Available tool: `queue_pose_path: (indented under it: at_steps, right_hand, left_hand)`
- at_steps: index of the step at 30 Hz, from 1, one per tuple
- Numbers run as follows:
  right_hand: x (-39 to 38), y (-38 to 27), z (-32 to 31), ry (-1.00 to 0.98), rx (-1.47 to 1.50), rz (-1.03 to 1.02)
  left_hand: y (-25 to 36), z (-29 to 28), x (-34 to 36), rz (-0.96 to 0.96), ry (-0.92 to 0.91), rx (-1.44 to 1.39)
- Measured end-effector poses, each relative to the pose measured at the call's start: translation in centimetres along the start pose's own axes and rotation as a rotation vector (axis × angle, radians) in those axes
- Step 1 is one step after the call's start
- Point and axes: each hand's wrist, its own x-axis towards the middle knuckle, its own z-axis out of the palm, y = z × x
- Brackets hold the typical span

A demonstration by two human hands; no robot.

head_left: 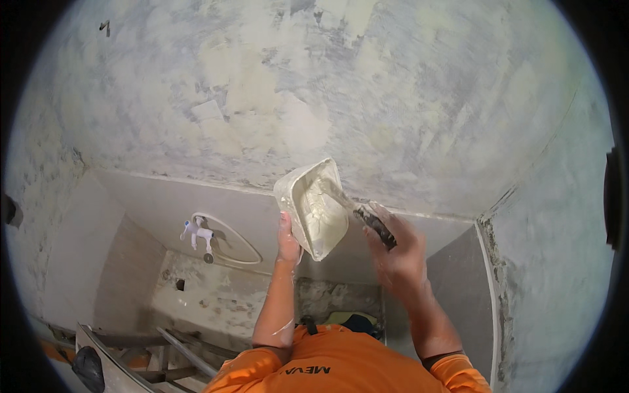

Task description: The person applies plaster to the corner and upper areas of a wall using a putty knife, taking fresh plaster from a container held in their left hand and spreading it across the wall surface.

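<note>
The stained floor (196, 281) bears scattered smears (242, 302), apparently dried residue.

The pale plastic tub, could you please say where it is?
In the head view, the tub is near the centre, in the left hand, with a dark-handled scraper at its opening.

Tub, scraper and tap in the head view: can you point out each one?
Tub (285, 195): head view, on its outer left wall.
Scraper (371, 223): head view, on its dark handle.
Tap (199, 232): head view, on its white body.

Soft light on the wall (406, 85) — dimmer below — and bowed, black-rimmed edges.
</note>
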Motion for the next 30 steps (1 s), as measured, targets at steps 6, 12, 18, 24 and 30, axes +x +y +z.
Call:
queue_pose_path:
  at_steps: [6, 12, 18, 24, 30]
  right_hand:
    - [-0.7, 1.6, -0.4, -0.182, -0.052, -0.065]
    - [0.1, -0.6, -3.3, -0.409, -0.149, 0.275]
    - [-5.4, 3.7, 1.5, -0.449, 0.141, 0.464]
    - [-6.1, 5.5, 4.7, -0.311, 0.546, 0.664]
    - [-4.0, 4.8, 3.0, -0.283, 0.749, 0.906]
  left_hand:
    - [-0.3, -1.2, -0.6, 0.03, 0.063, 0.062]
    - [1.1, -2.3, -2.1, 0.077, -0.006, 0.046]
    - [-3.2, -5.7, -0.9, 0.321, -0.092, 0.227]
    - [-2.6, -3.4, -0.3, 0.22, -0.081, -0.038]
    - [-3.6, -2.6, 1.1, 0.062, 0.026, -0.051]
